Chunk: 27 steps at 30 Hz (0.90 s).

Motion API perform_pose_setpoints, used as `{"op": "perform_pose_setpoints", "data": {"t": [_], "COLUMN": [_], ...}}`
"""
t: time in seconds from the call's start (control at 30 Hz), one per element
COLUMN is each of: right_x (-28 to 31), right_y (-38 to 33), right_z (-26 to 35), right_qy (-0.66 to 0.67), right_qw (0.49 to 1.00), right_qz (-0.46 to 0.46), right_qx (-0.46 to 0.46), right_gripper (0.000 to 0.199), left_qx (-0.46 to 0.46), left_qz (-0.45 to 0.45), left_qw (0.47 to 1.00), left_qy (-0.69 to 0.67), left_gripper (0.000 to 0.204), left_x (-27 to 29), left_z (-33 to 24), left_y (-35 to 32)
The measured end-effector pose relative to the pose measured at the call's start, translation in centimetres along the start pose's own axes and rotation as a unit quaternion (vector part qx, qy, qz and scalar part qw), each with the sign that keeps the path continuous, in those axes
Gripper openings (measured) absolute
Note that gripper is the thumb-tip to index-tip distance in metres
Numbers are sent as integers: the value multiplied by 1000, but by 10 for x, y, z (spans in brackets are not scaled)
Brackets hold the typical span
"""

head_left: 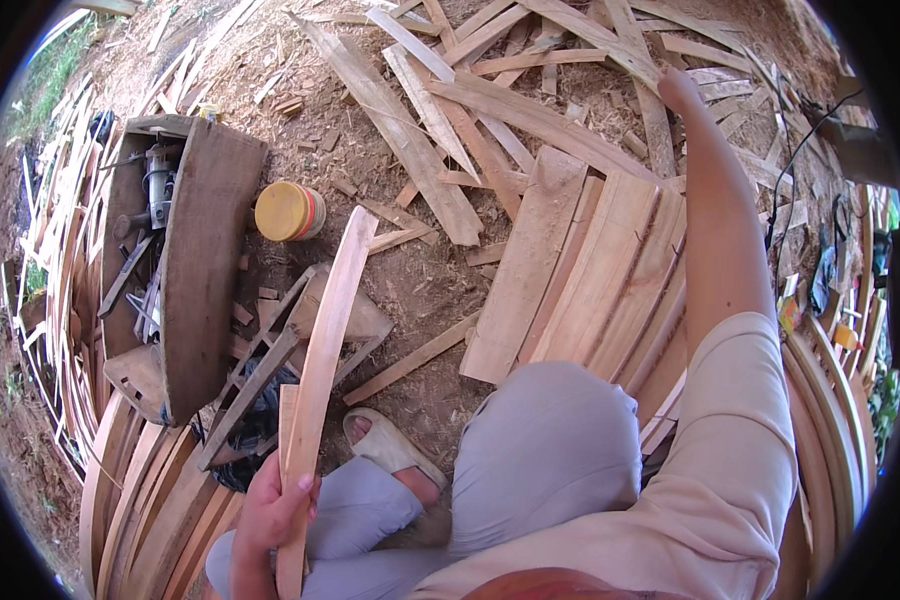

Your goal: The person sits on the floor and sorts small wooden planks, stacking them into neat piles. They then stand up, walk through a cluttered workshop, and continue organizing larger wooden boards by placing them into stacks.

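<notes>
My left hand [278,505] is closed around two pieces of wood near my lap. One is a long, pale wooden slat [332,320] that slants up and away. Against its left side lies a shorter wooden strip [287,420], partly covered by my fingers. My right arm stretches far forward, and my right hand [680,90] is over the scattered wood offcuts at the far right. A long offcut [642,95] lies right beside its fingertips. The hand is small and foreshortened, so whether it grips anything is unclear.
A wooden toolbox [215,200] with metal tools stands at the left. Near it are a yellow-lidded jar [282,211] and a small wooden frame [345,310]. Stacked boards [595,270] lie beyond my knee. Long planks [140,500] flank me, and a black cable [782,175] hangs at right.
</notes>
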State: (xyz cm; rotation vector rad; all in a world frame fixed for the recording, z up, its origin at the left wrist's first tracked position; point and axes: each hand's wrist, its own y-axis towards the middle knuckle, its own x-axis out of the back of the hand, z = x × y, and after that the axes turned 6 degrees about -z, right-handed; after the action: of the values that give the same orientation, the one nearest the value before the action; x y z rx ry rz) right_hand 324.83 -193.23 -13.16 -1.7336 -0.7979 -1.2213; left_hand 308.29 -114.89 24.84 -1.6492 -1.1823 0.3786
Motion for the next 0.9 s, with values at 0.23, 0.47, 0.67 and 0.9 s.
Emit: {"op": "perform_pose_setpoints", "data": {"t": [0.23, 0.47, 0.67, 0.9], "right_x": [-11, 63, 113, 149], "right_y": [10, -27, -28, -43], "right_z": [-8, -9, -22, 26], "right_qy": [210, 368, 464, 409], "right_qw": [963, 925, 882, 912], "right_qz": [-161, -95, 67, 11], "right_qx": [-53, -16, -50, -17], "right_gripper": [36, 36, 38, 44], "left_qx": [14, 6, 0, -7], "left_qz": [20, 48, 64, 78], "left_qw": [1000, 999, 998, 997], "left_qy": [2, 12, 17, 11], "left_gripper": [33, 36, 38, 35], "left_x": [-5, -11, -13, -17], "left_z": [-10, -20, -24, -24], "left_y": [1, 5, 6, -3]}}
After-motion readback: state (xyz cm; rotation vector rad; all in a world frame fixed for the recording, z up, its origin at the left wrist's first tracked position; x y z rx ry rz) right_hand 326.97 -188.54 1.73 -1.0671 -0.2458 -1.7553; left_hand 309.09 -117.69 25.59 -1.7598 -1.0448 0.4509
